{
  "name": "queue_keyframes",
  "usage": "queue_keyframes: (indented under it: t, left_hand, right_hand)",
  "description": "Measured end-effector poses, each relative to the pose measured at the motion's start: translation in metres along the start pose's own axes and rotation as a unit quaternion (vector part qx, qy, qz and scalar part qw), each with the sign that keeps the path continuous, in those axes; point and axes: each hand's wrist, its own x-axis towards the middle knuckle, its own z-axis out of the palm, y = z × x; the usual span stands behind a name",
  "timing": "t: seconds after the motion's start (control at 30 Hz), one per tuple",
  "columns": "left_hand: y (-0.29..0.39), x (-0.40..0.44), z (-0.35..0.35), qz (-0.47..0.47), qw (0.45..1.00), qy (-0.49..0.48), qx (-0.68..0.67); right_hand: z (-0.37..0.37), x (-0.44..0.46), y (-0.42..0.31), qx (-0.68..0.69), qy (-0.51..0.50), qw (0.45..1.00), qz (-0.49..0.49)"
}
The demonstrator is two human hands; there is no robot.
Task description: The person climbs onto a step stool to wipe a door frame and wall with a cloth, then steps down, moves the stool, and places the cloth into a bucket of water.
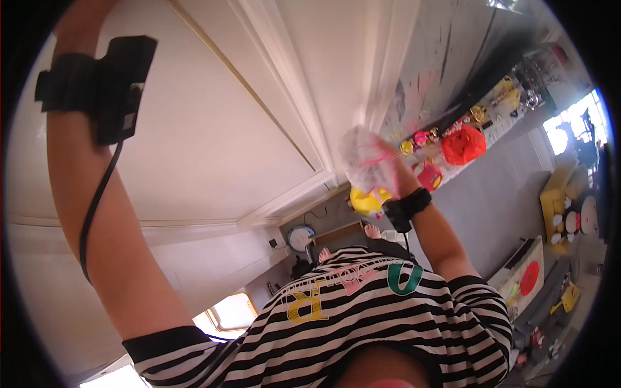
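At the top left edge, my left hand point(84, 18) is raised beside a large cream panelled door or cabinet front point(213, 123); its fingers lie beyond the view. My right hand point(396, 158), blurred, is closed on a crumpled clear plastic bag point(362, 158) with pink edging. The bag is in front of the panel's right frame and hides part of the fingers. Just below it shows a yellow object point(367, 202), partly covered by the bag and my wrist.
A long shelf at right carries a red bag point(463, 145), a pink-red container point(427, 174) and small colourful items. Farther right sit a yellow box point(556, 207) with plush toys and a white board point(521, 278) with a red circle. A round white object point(301, 238) stands near my feet.
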Motion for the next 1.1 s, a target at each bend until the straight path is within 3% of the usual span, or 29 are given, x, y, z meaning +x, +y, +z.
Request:
queue_keyframes:
  t: [0.1,0.13,0.2,0.33,0.37,0.4,0.47,0.53,0.57,0.6,0.67,0.73,0.77,0.83,0.9,0.93,0.97,1.0,1.07,1.1]
  left_hand:
    - [0.010,-0.003,-0.028,-0.057,0.966,-0.010,-0.252]
    - [0.020,-0.011,-0.049,-0.120,0.945,-0.074,-0.294]
    - [0.068,-0.050,-0.106,-0.235,0.846,-0.159,-0.451]
    - [0.159,-0.112,-0.182,-0.298,0.560,-0.431,-0.642]
    - [0.178,-0.127,-0.194,-0.349,0.442,-0.458,-0.688]
    - [0.190,-0.123,-0.211,-0.490,0.190,-0.459,-0.716]
    - [0.201,-0.138,-0.222,-0.452,0.102,-0.461,-0.757]
    - [0.189,-0.143,-0.225,-0.427,0.123,-0.539,-0.716]
    - [0.178,-0.144,-0.222,-0.383,0.211,-0.596,-0.674]
    - [0.170,-0.145,-0.222,-0.378,0.219,-0.598,-0.672]
    - [0.157,-0.146,-0.223,-0.509,0.227,-0.503,-0.661]
    - [0.145,-0.150,-0.219,-0.536,0.200,-0.498,-0.651]
    - [0.142,-0.143,-0.218,-0.544,0.206,-0.506,-0.636]
    - [0.150,-0.142,-0.219,-0.556,0.215,-0.506,-0.624]
    - [0.165,-0.122,-0.227,-0.538,0.210,-0.498,-0.647]
    - [0.170,-0.113,-0.228,-0.520,0.207,-0.486,-0.671]
    - [0.173,-0.111,-0.226,-0.454,0.241,-0.537,-0.668]
    - [0.186,-0.119,-0.228,-0.439,0.212,-0.485,-0.726]
    - [0.185,-0.100,-0.223,-0.294,0.404,-0.428,-0.753]
    - [0.177,-0.088,-0.218,-0.287,0.421,-0.420,-0.751]
  right_hand:
    - [-0.035,-0.028,0.007,0.031,0.011,0.999,-0.041]
    - [-0.035,-0.036,0.005,0.043,0.009,0.997,-0.066]
    - [-0.029,-0.048,0.003,0.057,0.004,0.993,-0.103]
    - [-0.006,-0.051,0.011,0.070,-0.025,0.987,-0.140]
    - [0.002,-0.050,0.015,0.069,-0.038,0.987,-0.142]
    - [0.009,-0.049,0.019,0.063,-0.051,0.987,-0.140]
    - [0.024,-0.049,0.025,0.054,-0.078,0.987,-0.129]
    - [0.031,-0.056,0.024,0.051,-0.098,0.985,-0.130]
    - [0.036,-0.064,0.017,0.066,-0.078,0.992,-0.074]
    - [0.034,-0.072,0.012,0.080,-0.056,0.995,-0.016]
    - [-0.026,-0.068,0.009,-0.211,-0.004,0.974,-0.082]
    - [-0.031,-0.089,-0.014,-0.311,0.072,0.947,0.044]
    - [-0.028,-0.091,-0.017,-0.311,0.072,0.947,0.043]
    - [-0.016,-0.096,-0.016,-0.425,0.123,0.896,-0.029]
    - [0.032,-0.093,-0.014,-0.312,0.009,0.945,-0.099]
    - [0.044,-0.085,-0.007,-0.288,-0.060,0.949,-0.118]
    - [0.065,-0.079,-0.003,-0.266,-0.096,0.951,-0.122]
    - [0.081,-0.069,0.003,-0.272,-0.142,0.937,-0.168]
    - [0.092,-0.049,0.016,-0.144,-0.066,0.964,-0.214]
    - [0.096,-0.045,0.009,-0.150,-0.081,0.959,-0.226]
